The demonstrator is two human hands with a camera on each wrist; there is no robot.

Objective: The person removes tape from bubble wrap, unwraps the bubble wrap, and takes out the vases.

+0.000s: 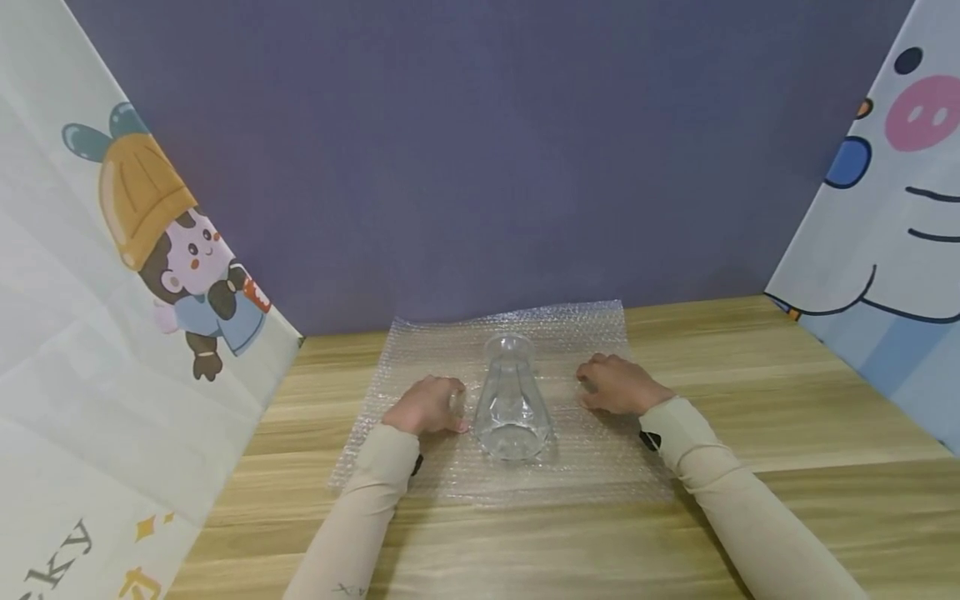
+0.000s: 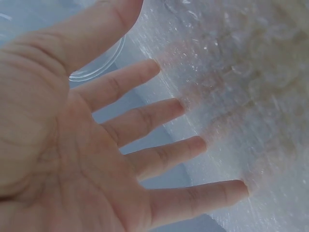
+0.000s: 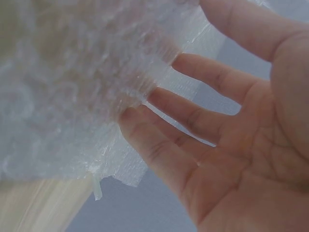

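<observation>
Glass vase (image 1: 513, 404) on bubble wrap (image 1: 577, 329), btwn L hand (image 1: 430, 406) & R hand (image 1: 619, 385).

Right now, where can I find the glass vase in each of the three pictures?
Head: glass vase below centre, between left hand and right hand.
Left wrist: apparently its clear curved edge, upper left, partly behind the left hand.
Right wrist: not visible.
Shared landmark: bubble wrap, in all three views.
</observation>
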